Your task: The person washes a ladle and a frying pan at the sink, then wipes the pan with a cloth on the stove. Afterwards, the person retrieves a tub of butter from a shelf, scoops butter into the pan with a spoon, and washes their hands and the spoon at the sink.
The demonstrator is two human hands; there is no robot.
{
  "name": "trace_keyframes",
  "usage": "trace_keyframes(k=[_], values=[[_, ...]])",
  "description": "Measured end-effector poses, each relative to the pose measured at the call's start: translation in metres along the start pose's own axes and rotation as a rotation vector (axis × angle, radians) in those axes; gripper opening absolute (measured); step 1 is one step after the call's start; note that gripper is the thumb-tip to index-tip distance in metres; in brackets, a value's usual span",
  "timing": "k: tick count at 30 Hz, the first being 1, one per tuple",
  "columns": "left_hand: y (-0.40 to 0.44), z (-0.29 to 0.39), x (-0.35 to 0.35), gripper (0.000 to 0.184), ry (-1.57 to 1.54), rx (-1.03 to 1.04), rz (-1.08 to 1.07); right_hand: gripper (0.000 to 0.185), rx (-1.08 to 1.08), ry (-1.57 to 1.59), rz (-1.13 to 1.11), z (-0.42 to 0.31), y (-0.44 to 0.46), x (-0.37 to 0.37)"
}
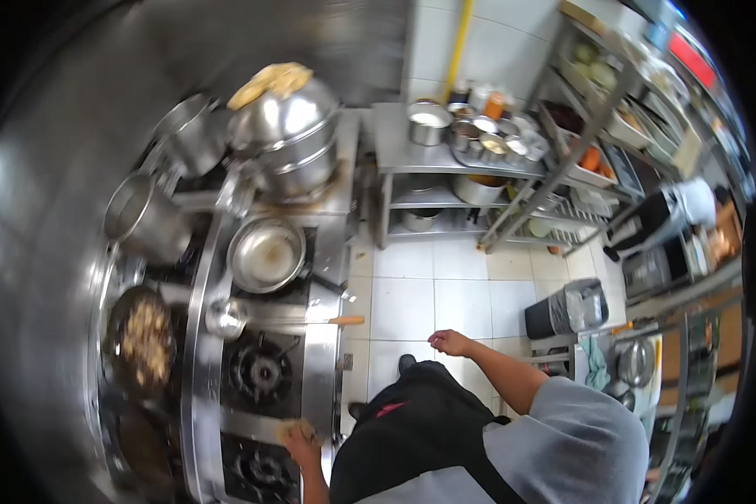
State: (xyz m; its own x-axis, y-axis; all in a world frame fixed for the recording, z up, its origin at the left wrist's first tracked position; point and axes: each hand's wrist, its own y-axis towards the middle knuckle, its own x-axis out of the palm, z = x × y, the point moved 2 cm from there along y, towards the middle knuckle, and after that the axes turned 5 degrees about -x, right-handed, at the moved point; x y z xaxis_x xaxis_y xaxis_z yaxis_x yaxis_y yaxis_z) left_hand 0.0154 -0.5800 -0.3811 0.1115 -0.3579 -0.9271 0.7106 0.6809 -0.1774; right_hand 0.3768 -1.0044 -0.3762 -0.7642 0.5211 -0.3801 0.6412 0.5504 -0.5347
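Observation:
At the front edge of the stove, my left hand is closed on a tan, crumpled cloth. My right hand is held out over the tiled floor, with its fingers loosely bent and nothing visible in them. A ladle with a long handle and wooden end lies across the stove, its bowl on the left. Just beyond it sits a steel pan with a little pale residue inside. Between the ladle and my left hand is a bare burner.
A dark wok holds browned pieces of food at the left. Tall steel pots and a stacked steamer stand farther back. A steel shelf bears containers. Right are a lined bin and another person.

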Motion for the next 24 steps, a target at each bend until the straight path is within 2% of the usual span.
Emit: trace_keyframes(k=[1, 2, 4, 5, 6, 7, 9, 11, 13, 14, 15, 17, 19, 22, 24], values=[[-0.005, 0.004, -0.017, 0.058, -0.037, 0.021, -0.017, 0.036, 0.036, 0.103, 0.034, -0.002, -0.017, -0.003], [0.001, 0.005, -0.028, 0.052, -0.160, -0.017, -0.195, 0.038, 0.035, 0.252, 0.084, 0.008, -0.038, -0.011], [0.017, 0.013, -0.034, 0.044, -0.668, -0.303, -0.476, 0.035, 0.126, 0.415, 0.190, 0.077, -0.064, -0.011], [0.025, 0.030, -0.041, 0.043, -1.053, -0.556, -0.569, 0.032, 0.028, 0.099, 0.219, 0.140, -0.068, -0.010], [0.036, 0.049, -0.057, 0.045, -1.227, -0.521, -0.691, 0.029, -0.066, -0.220, 0.242, 0.194, -0.073, -0.010], [0.046, 0.094, -0.085, 0.052, -1.402, -0.492, -0.834, 0.027, 0.136, -0.051, 0.142, 0.237, -0.087, -0.010], [0.078, 0.185, -0.118, 0.060, -1.282, -0.256, -0.905, 0.024, 0.341, 0.133, 0.024, 0.241, -0.099, -0.022], [0.116, 0.268, -0.122, 0.064, -1.164, -0.103, -0.967, 0.023, 0.697, 0.800, 0.400, 0.182, -0.119, -0.067], [0.163, 0.350, -0.095, 0.063, -1.026, 0.129, -0.819, 0.022, 0.556, 0.863, 0.481, 0.186, -0.081, -0.106], [0.184, 0.415, -0.099, 0.061, -0.738, 0.326, -0.722, 0.021, 0.504, 0.877, 0.536, 0.176, -0.055, -0.130], [0.210, 0.465, -0.086, 0.055, -0.651, 0.520, -0.608, 0.025, 0.395, 0.865, 0.508, 0.163, -0.029, -0.157], [0.246, 0.556, -0.061, 0.050, -0.589, 0.614, -0.400, 0.028, 0.237, 0.859, 0.532, 0.116, 0.023, -0.213], [0.281, 0.640, -0.045, 0.053, -0.482, 0.865, -0.170, 0.028, 0.109, 0.869, 0.542, 0.061, 0.071, -0.266], [0.332, 0.741, -0.006, 0.053, -0.472, 0.941, -0.035, 0.023, -0.077, 0.887, 0.520, -0.020, 0.121, -0.330], [0.363, 0.779, 0.038, 0.053, -0.418, 0.972, 0.005, 0.022, -0.112, 0.895, 0.503, -0.054, 0.149, -0.361]])
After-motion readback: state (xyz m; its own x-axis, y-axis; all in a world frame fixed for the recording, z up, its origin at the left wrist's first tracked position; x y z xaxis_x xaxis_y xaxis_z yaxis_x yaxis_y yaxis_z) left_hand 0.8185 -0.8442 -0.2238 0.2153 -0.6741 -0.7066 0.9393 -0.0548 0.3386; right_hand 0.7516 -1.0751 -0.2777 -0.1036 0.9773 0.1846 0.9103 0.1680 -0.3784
